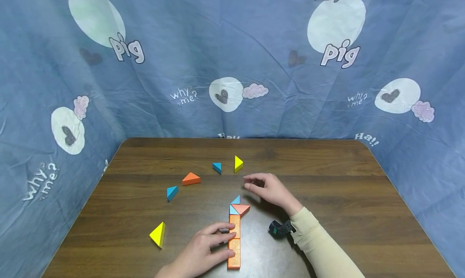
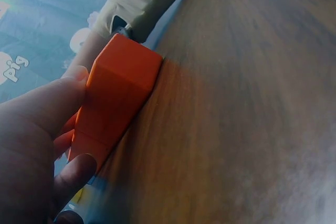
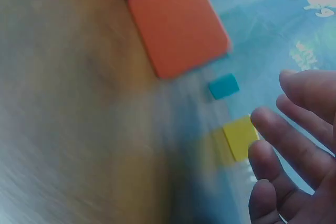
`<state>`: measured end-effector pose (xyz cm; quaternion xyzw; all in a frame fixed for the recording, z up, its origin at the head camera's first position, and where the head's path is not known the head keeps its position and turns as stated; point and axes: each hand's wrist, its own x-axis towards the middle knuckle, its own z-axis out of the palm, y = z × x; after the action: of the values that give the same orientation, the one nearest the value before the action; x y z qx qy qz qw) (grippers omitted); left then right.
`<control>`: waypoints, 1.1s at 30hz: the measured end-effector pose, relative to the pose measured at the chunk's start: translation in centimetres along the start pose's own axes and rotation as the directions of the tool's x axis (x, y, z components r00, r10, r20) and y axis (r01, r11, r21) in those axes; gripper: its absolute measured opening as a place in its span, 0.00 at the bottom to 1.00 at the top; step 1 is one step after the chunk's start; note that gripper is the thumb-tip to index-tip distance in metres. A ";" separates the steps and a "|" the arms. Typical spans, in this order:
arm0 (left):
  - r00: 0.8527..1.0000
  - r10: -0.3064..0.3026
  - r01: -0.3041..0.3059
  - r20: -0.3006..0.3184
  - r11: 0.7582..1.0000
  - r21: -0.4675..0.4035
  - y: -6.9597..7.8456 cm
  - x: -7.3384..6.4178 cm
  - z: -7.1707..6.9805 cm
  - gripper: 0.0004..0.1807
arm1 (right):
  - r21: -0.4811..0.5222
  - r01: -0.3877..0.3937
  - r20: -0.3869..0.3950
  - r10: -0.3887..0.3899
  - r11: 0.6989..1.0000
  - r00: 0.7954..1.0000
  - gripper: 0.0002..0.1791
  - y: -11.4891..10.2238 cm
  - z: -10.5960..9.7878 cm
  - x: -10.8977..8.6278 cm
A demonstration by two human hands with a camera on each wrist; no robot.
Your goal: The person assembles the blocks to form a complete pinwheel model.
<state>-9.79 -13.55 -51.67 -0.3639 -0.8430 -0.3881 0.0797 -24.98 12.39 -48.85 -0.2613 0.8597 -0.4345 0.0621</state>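
Note:
Two orange rectangular blocks (image 1: 234, 253) lie end to end in a column on the table. Fingertips of my left hand (image 1: 201, 247) rest on them from the left. In the left wrist view, the thumb and a finger touch the orange block (image 2: 118, 82). Beyond the column's far end sit a light blue triangular block (image 1: 233, 210), a salmon triangular block (image 1: 241, 208) and another small blue triangle (image 1: 236, 200). My right hand (image 1: 270, 189) hovers just right of these, fingers loosely bent and holding nothing. The right wrist view shows its fingers (image 3: 278, 124) spread apart.
Loose triangular blocks lie left and beyond: yellow (image 1: 158, 235), blue (image 1: 172, 193), orange (image 1: 191, 178), a smaller blue one (image 1: 217, 167) and another yellow one (image 1: 238, 164). A black watch-like device (image 1: 280, 228) is by the right wrist. Blue printed cloth (image 1: 254, 120) surrounds the wooden table (image 1: 345, 197).

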 end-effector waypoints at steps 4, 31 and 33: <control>1.000 -0.016 0.016 0.008 1.000 -0.006 0.2 0.1 0.0 0.22 | -0.020 0.011 -0.004 -0.011 1.000 1.000 0.22 0.3 -1.3 1.0; 0.997 -0.068 0.069 0.028 0.997 -0.018 0.3 0.0 -0.1 0.22 | -0.073 0.063 0.225 -0.045 0.995 0.973 0.32 2.9 -3.7 9.6; 0.998 -0.063 0.064 0.029 0.998 -0.016 0.3 0.0 -0.1 0.22 | -0.079 0.064 0.267 -0.040 0.995 0.963 0.32 3.1 -3.7 10.0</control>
<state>-9.60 -13.50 -51.40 -0.3432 -0.8519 -0.3921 0.0521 -36.03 11.57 -47.80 -0.3418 0.8547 -0.3592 0.1535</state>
